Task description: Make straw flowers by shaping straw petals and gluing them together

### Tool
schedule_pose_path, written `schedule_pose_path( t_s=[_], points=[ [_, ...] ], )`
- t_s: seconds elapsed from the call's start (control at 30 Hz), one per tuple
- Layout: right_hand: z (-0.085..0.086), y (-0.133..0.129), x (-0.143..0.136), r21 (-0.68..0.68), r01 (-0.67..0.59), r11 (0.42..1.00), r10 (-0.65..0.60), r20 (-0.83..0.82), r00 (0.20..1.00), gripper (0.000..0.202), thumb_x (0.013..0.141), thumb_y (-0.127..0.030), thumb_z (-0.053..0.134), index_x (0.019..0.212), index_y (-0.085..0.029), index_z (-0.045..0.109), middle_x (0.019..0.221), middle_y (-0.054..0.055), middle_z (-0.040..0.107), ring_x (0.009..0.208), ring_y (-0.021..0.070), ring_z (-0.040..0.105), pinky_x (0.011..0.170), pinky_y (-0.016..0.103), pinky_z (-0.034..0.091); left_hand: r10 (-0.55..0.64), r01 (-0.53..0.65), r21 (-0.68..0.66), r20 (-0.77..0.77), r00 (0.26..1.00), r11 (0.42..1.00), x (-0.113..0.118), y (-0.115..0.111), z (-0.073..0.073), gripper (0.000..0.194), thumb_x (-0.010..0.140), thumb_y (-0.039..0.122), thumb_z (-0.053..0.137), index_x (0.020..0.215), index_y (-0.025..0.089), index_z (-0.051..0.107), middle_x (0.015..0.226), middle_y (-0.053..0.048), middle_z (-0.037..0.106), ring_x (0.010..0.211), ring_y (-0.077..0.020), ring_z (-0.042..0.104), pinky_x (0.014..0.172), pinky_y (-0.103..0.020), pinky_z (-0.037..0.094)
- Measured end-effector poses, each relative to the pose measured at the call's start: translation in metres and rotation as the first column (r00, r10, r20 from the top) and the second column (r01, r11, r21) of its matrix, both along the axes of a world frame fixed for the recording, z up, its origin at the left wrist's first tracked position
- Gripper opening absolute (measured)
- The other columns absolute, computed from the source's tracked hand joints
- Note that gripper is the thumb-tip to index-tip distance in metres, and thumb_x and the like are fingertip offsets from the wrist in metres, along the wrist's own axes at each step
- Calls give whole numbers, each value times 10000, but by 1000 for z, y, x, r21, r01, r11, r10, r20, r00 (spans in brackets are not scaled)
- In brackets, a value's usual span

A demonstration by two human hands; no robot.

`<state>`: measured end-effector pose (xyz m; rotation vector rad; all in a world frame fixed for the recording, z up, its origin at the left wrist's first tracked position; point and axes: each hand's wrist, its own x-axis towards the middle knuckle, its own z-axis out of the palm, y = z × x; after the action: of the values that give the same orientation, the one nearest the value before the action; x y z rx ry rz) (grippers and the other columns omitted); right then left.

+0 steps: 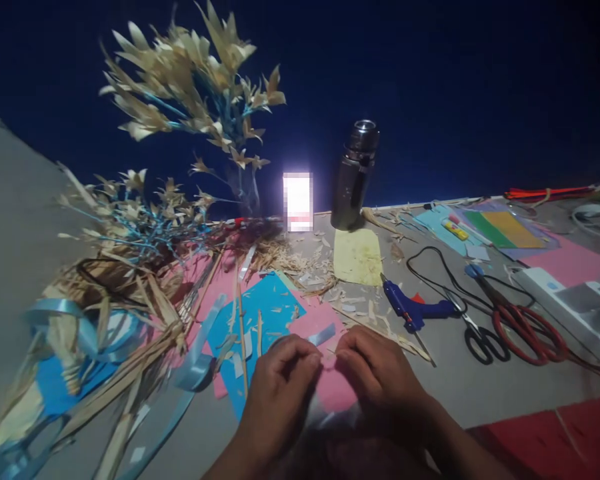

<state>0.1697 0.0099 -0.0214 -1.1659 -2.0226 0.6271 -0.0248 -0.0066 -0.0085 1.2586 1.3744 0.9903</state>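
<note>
Near the bottom middle, my left hand (286, 380) is closed, its thumb and fingertip pinched together on a small thing too tiny to make out. Just to its right, my right hand (380, 370) pinches in the same way, the fingertips of both hands almost meeting. A short pale sliver shows between them. Pink paper (337, 390) lies beneath and behind the fingertips, with a light blue ribbon piece (323, 334) on it. Blue paper (267, 303) strewn with pale scraps is to the left.
Dried husk flowers (180, 73) on blue stems stand at back left. A dark flask (355, 180) stands behind a yellow sheet (357, 257). Rightward lie a blue glue gun (415, 307), black-handled scissors (485, 343), red-handled scissors (527, 333) and a white power strip (565, 307).
</note>
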Motion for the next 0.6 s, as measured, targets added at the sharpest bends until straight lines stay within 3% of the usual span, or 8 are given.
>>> schedule_pose_path(
  t_s=[0.23, 0.37, 0.5, 0.6],
  points=[
    [-17, -4, 12, 237, -82, 968, 16, 269, 963, 362, 1069, -192, 375, 738, -222, 518, 627, -32, 579, 539, 125, 532, 553, 275, 328, -167, 167, 7, -43, 985, 986, 3, -3, -10, 365, 903, 484, 550, 656, 215, 546, 657, -16, 551, 651, -186, 514, 618, -302, 398],
    [-24, -5, 33, 365, -43, 930, -89, 338, 937, 414, 1071, -179, 359, 688, -226, 510, 585, -26, 541, 510, 126, 528, 527, 279, 323, -180, 175, -67, -71, 981, 982, -12, -4, -7, 428, 917, 552, 519, 654, 216, 550, 668, -28, 560, 658, -191, 523, 614, -300, 408],
    [-25, -5, 59, 257, 84, 963, -158, 283, 946, 480, 1094, -292, 364, 635, -235, 493, 537, -40, 547, 444, 103, 549, 461, 219, 381, -108, 95, -60, -285, 953, 994, -57, 16, 11, 496, 964, 561, 436, 641, 216, 589, 627, -31, 573, 626, -191, 530, 578, -292, 401],
    [-28, -6, 71, 120, 176, 977, -201, 241, 950, 300, 1033, -420, 522, 812, -254, 638, 632, -48, 669, 460, 105, 624, 462, 172, 476, -67, 80, 6, -486, 871, 997, -98, 59, 24, 389, 895, 507, 533, 648, 219, 619, 641, -23, 628, 638, -201, 561, 601, -294, 414]
  ],
)
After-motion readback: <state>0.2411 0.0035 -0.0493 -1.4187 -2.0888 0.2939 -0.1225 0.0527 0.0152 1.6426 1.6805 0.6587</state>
